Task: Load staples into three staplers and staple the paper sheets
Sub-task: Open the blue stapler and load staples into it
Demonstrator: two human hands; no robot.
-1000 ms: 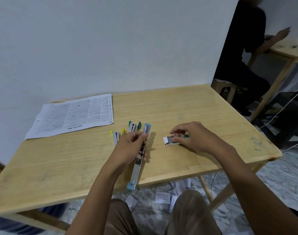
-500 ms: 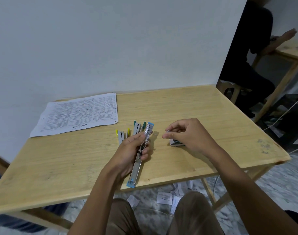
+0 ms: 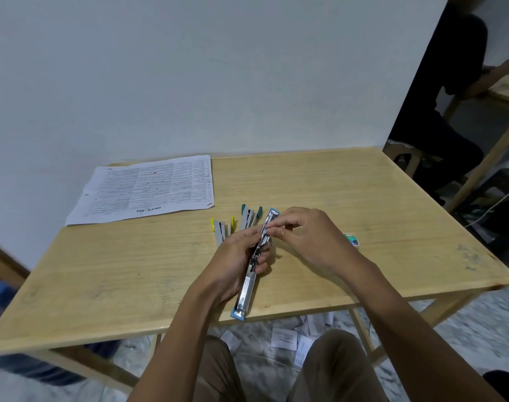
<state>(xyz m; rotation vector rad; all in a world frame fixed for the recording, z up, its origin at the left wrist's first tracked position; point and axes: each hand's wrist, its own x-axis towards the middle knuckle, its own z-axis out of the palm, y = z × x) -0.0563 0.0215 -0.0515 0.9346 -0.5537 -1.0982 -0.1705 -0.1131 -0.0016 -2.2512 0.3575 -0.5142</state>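
My left hand (image 3: 235, 256) grips a blue stapler (image 3: 248, 282) folded wide open, its metal channel facing up, above the wooden table (image 3: 131, 271). My right hand (image 3: 302, 233) pinches something small over the channel's far end; what it holds is hidden by the fingers. A yellow stapler (image 3: 220, 227) and a green stapler (image 3: 248, 216) lie open just beyond my left hand. A small green staple box (image 3: 352, 240) lies to the right of my right hand. Printed paper sheets (image 3: 148, 188) lie at the table's far left.
A white wall stands right behind the table. Another person (image 3: 439, 111) sits at a second table at the far right. Paper scraps (image 3: 285, 338) litter the floor under the table's front edge, by my knees.
My right hand left the staple box and moved left to the far end of the blue stapler. My left hand kept hold of the stapler and raised it slightly.
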